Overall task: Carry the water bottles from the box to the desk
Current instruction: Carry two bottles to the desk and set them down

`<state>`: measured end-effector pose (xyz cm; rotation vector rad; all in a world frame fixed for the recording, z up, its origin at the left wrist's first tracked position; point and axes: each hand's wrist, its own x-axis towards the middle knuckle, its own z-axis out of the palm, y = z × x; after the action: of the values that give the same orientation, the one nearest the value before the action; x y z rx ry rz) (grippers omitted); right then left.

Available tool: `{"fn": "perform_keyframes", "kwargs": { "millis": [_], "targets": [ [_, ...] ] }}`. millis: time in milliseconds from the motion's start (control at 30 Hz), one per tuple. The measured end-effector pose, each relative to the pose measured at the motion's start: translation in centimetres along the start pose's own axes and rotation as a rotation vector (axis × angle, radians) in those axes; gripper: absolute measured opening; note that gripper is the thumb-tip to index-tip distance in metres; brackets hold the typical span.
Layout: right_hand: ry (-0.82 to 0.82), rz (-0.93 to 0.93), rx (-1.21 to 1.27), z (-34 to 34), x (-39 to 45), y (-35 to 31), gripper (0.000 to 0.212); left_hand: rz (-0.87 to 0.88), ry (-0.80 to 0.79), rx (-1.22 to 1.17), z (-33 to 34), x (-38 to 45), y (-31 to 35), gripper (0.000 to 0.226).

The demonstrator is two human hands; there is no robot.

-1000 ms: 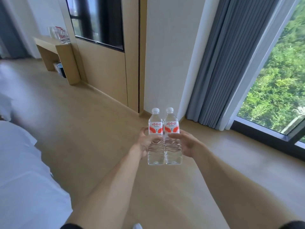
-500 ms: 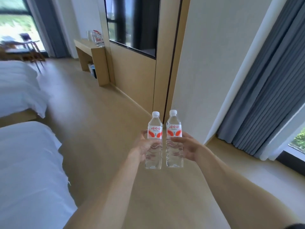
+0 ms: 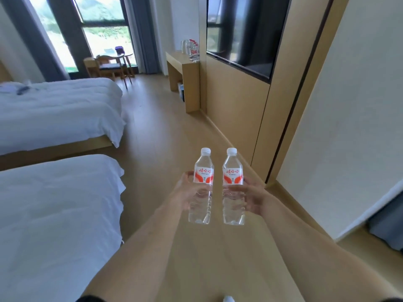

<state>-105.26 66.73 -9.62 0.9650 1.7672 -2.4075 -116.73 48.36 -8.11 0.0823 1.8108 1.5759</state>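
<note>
I hold two clear water bottles upright in front of me, each with a white cap and a red and white label. My left hand (image 3: pixel 185 194) grips the left bottle (image 3: pixel 201 186) around its middle. My right hand (image 3: pixel 248 198) grips the right bottle (image 3: pixel 233 186) the same way. A small gap separates the two bottles. The wooden desk (image 3: pixel 178 62) stands far ahead against the right wall, with several water bottles (image 3: pixel 190 47) on its top. The box is not in view.
Two beds with white covers, the far bed (image 3: pixel 58 110) and the near bed (image 3: pixel 54 214), fill the left side. A wood-floor aisle (image 3: pixel 161 127) runs between them and the panelled right wall (image 3: pixel 235 105). A wooden chair (image 3: pixel 113 66) stands by the far window.
The view has swung left, away from the curtain and window and towards the beds and desk. The two bottles have drawn slightly apart; both hands still hold them.
</note>
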Motion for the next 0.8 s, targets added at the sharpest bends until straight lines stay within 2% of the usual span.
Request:
{"fn": "perform_keyframes", "kwargs": {
  "millis": [200, 300, 400, 633, 800],
  "targets": [
    [-0.108, 0.001, -0.016, -0.9, 9.7, -6.0, 0.055, 0.010, 0.064, -0.054, 0.5, 7.0, 5.6, 0.084],
    [-0.128, 0.024, -0.027, -0.6, 13.4, -8.1, 0.061, 0.021, 0.091, -0.108, 0.0, 9.6, 7.4, 0.091],
    [-0.150, 0.030, -0.018, 0.3, 17.5, -10.0, 0.067, 0.033, 0.114, -0.173, -1.1, 12.7, 8.9, 0.085],
    [-0.206, 0.028, -0.086, 3.7, 26.6, -13.4, 0.063, 0.085, 0.177, -0.229, -5.0, 21.5, 11.7, 0.079],
    [-0.186, 0.016, -0.107, 6.7, 34.9, -16.3, 0.064, 0.062, 0.146, -0.231, -9.4, 29.8, 14.3, 0.077]
  ]
}}
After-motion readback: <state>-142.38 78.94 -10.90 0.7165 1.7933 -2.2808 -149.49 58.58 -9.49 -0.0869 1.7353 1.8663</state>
